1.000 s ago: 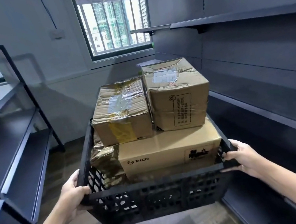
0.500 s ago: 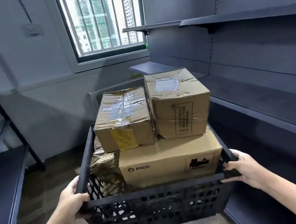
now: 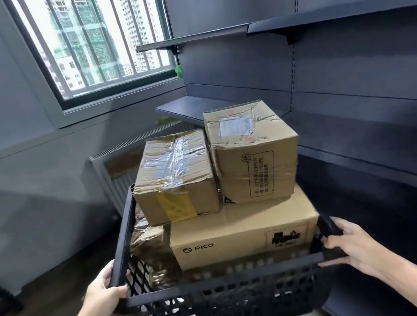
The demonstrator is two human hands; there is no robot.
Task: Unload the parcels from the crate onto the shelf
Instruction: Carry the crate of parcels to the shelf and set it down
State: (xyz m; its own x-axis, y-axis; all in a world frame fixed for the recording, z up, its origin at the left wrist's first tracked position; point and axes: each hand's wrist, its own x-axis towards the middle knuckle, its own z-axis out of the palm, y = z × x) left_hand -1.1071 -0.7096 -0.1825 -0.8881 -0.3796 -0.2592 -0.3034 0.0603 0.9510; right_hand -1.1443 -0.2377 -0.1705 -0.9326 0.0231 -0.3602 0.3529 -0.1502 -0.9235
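While we held the black crate [image 3: 224, 300] in the air, our left hand [image 3: 103, 300] and right hand [image 3: 353, 249] each had a grip closed around a near corner of its rim. Four parcels were inside: the PICO box [image 3: 243, 231] and a crumpled parcel [image 3: 152, 251] below, two taped boxes [image 3: 177, 173] on top. The dark shelf [image 3: 361, 128] stood just beside, at our right.

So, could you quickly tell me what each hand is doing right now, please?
Left hand: closed on the left rim of the black plastic crate.
Right hand: closed on the crate's right rim.
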